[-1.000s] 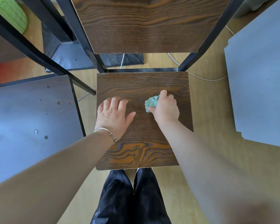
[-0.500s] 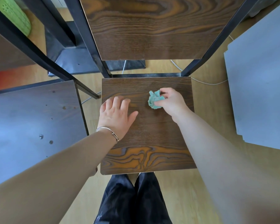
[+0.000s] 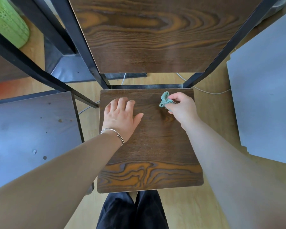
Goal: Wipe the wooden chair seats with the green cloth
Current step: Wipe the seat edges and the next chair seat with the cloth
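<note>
- Now the right hand (image 3: pixel 182 109) pinches the green cloth (image 3: pixel 165 100) at the chair seat's (image 3: pixel 155 146) back-right corner.
- The left hand (image 3: pixel 120 116) lies flat, fingers straight, on its back-left.
- Probably its front and 1 neighbouring seat (image 3: pixel 31 129) to its left remain unwiped.

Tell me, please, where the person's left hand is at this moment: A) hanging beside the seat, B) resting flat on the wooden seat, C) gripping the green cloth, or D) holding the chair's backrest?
B: the left hand lies palm-down with its fingers spread on the wooden seat, while the right hand pinches the green cloth.
</note>
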Demonstrator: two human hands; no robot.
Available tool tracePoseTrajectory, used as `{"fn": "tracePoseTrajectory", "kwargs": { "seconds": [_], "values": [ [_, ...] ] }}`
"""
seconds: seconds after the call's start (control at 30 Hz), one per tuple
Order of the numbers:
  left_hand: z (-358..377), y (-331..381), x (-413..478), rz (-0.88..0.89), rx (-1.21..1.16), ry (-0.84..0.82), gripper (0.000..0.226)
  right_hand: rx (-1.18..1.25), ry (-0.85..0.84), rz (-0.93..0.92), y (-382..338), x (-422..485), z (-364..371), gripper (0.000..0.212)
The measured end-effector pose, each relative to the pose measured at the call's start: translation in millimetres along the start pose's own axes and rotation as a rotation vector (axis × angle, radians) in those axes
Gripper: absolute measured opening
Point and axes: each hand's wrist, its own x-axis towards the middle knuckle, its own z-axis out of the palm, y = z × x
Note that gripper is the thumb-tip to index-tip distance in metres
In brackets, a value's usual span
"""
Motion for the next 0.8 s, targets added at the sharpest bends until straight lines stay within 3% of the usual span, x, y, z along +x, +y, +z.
{"fn": "tracePoseTrajectory", "kwargs": {
  "seconds": [0.43,0.6,0.8],
  "values": [
    [3,21,30,0.009,0.013,-0.027,0.06,-0.435,0.173,-0.469,3,47,-15,0.021],
    [8,29,36,0.009,0.012,-0.044,0.06,-0.488,0.154,-0.447,2,62,-12,0.028],
    [11,34,41,0.008,0.015,-0.056,0.06,-0.762,-0.014,-0.424,3,67,-8,0.046]
  ]
}}
